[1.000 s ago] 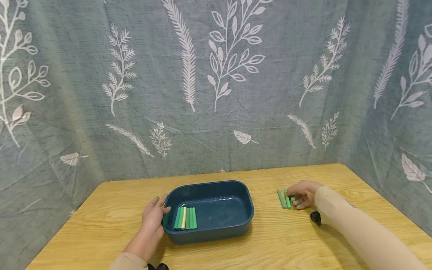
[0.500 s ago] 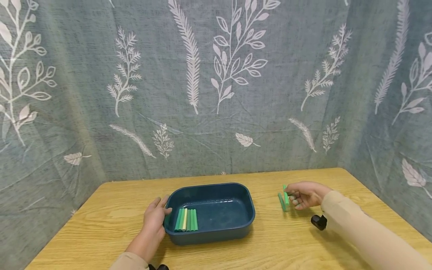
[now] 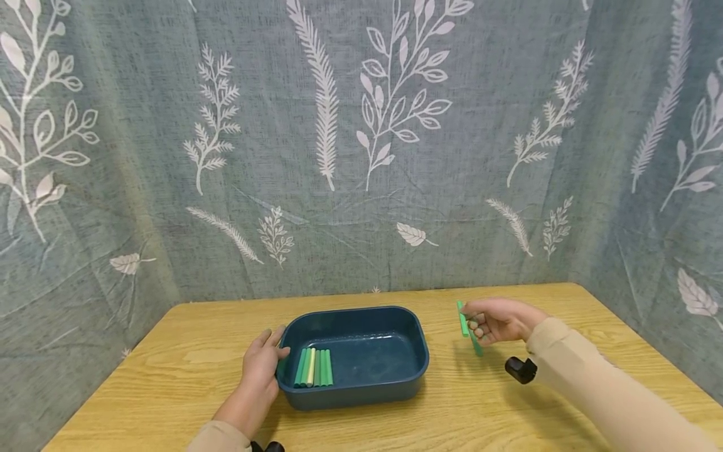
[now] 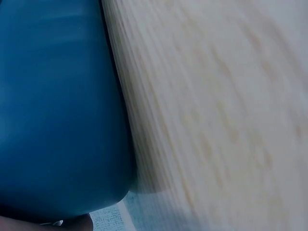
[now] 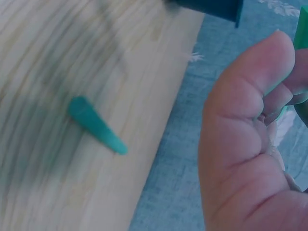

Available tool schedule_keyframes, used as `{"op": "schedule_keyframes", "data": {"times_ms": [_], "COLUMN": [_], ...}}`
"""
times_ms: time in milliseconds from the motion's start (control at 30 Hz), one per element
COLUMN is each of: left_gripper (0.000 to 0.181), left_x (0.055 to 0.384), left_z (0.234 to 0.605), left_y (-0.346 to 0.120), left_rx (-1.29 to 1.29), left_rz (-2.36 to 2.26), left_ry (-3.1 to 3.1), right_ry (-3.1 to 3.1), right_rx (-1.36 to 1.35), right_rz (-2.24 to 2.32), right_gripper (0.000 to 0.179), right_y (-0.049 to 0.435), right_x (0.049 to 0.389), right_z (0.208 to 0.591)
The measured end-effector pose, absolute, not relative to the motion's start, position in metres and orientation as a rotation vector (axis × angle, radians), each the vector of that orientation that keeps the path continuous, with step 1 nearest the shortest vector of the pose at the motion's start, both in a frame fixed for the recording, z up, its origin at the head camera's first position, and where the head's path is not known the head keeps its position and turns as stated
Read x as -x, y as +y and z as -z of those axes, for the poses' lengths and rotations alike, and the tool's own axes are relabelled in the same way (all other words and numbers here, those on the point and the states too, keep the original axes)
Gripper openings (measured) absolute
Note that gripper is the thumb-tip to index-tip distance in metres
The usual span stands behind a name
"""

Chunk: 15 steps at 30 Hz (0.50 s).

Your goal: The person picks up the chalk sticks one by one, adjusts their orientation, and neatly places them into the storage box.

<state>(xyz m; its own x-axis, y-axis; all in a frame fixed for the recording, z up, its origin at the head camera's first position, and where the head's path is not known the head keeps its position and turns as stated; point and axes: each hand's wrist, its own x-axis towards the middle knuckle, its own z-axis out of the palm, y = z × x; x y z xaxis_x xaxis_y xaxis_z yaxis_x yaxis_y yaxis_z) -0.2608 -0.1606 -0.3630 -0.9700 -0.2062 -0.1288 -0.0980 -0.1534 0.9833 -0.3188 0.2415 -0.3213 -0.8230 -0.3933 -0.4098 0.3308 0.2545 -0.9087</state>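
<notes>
My right hand (image 3: 497,320) holds a bright green chalk stick (image 3: 462,319) between thumb and fingers, raised off the table to the right of the blue dish. Below that hand, a darker green chalk stick (image 5: 98,126) lies on the table; in the head view the fingers partly cover it. My left hand (image 3: 262,356) grips the left end of the deep blue rectangular dish (image 3: 353,395), thumb over the rim and fingers along the outside wall. Inside, at the left, several green chalk sticks (image 3: 323,368) and a pale yellow chalk stick (image 3: 310,368) lie side by side in a row.
The light wooden table (image 3: 452,414) has its back edge by a grey-blue curtain (image 3: 339,251) with white leaf prints, which also hangs at both sides. A small black device (image 3: 520,370) sits at the right wrist.
My right hand has lifted the bright green chalk stick off the table and moved it slightly left. The darker stick stays on the table. My left hand keeps its place on the dish.
</notes>
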Motion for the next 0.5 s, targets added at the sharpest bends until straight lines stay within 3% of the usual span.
{"op": "schedule_keyframes", "data": {"times_ms": [500], "left_gripper": [0.072], "left_x": [0.259], "left_z": [0.361], "left_y": [-0.159], "left_rx": [-0.37], "left_rz": [2.309], "left_ry": [-1.989], "right_ry": [1.845], "right_rx": [0.105], "right_rz": [1.689], "right_gripper": [0.02], "right_y": [0.215], "right_x": [0.32], "right_z": [0.311]}}
